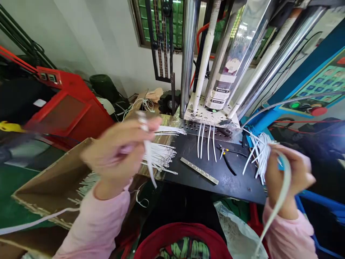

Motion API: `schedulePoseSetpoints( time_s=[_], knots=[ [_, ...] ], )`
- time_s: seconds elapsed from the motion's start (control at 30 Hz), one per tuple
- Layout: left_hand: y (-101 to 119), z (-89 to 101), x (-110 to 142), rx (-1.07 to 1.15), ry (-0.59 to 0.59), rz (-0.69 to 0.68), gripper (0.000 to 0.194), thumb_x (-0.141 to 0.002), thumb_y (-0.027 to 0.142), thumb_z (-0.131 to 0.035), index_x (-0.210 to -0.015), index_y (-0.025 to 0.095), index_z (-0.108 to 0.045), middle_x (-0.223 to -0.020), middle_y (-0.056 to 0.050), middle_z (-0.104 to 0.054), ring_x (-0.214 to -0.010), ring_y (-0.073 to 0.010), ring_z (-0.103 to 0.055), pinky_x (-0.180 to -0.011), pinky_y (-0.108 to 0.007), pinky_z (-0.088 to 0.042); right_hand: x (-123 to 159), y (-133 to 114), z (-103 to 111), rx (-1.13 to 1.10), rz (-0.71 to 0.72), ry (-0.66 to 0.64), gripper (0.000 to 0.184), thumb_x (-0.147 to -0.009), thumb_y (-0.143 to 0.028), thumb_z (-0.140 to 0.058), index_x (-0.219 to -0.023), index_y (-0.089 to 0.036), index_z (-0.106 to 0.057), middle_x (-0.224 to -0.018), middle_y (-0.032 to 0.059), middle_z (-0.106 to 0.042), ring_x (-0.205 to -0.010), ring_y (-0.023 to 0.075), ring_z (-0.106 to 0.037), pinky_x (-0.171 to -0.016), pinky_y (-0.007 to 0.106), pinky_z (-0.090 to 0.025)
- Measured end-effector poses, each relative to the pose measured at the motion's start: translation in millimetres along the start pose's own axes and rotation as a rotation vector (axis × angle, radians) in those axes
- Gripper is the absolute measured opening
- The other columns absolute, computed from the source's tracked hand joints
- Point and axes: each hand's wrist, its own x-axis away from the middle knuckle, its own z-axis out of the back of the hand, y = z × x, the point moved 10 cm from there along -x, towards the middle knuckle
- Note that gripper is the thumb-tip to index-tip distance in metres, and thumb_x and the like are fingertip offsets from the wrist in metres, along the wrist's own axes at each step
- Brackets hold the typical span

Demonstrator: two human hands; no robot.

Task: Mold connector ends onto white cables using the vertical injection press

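Observation:
My left hand is raised over the left side of the bench, blurred by motion, fingers curled round a single white cable piece that hangs down from them. My right hand is closed on a bundle of white cable pieces whose cut ends fan upward, and a longer white flat cable loops down from it past my wrist. Both sleeves are pink.
A black work plate carries a metal strip, cutting pliers and several white cables under the press columns. More cut cables lie in a pile. A cardboard box stands left, a red machine behind it.

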Motion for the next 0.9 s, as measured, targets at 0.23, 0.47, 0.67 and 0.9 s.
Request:
schedulePoseSetpoints(
  time_s=[0.23,0.47,0.67,0.9],
  knots=[
    [-90,-112.0,110,0.019,-0.441,0.285,0.016,-0.095,0.024,-0.061,-0.094,0.021,-0.077,-0.093,-0.007,-0.075,-0.087,-0.0166,-0.07,-0.081,-0.031,-0.057,129,-38,-117,-0.223,-0.196,-0.657,0.017,-0.096,-0.031,-0.055,-0.098,-0.022,-0.069,-0.102,0.0076,-0.075,-0.096,0.0222,-0.07,-0.09,0.037,-0.055],
    [-125,-151.0,159,0.063,-0.673,0.396,0.028,-0.098,0.035,-0.055,-0.095,0.019,-0.077,-0.092,-0.009,-0.077,-0.087,-0.0196,-0.069,-0.085,-0.034,-0.054,156,-47,-133,-0.151,-0.275,-0.743,0.019,-0.097,-0.029,-0.052,-0.093,-0.022,-0.069,-0.095,0.0061,-0.074,-0.088,0.0218,-0.07,-0.084,0.034,-0.053],
    [-127,-162.7,160,0.063,-0.764,0.361,0.027,-0.099,0.032,-0.052,-0.094,0.02,-0.076,-0.093,-0.008,-0.077,-0.089,-0.0196,-0.068,-0.085,-0.033,-0.051,154,-49,-137,-0.044,-0.234,-0.804,0.02,-0.099,-0.029,-0.049,-0.093,-0.023,-0.067,-0.091,0.0048,-0.073,-0.082,0.0206,-0.069,-0.074,0.029,-0.049],
    [-106,-172.4,160,-0.044,-0.892,0.217,0.024,-0.101,0.022,-0.048,-0.096,0.018,-0.071,-0.095,-0.006,-0.074,-0.093,-0.0198,-0.064,-0.088,-0.033,-0.048,162,-65,-139,0.076,-0.04,-0.833,0.02,-0.101,-0.02,-0.043,-0.1,-0.02,-0.063,-0.094,0.0077,-0.069,-0.087,0.0227,-0.065,-0.075,0.031,-0.046]
  ],
)
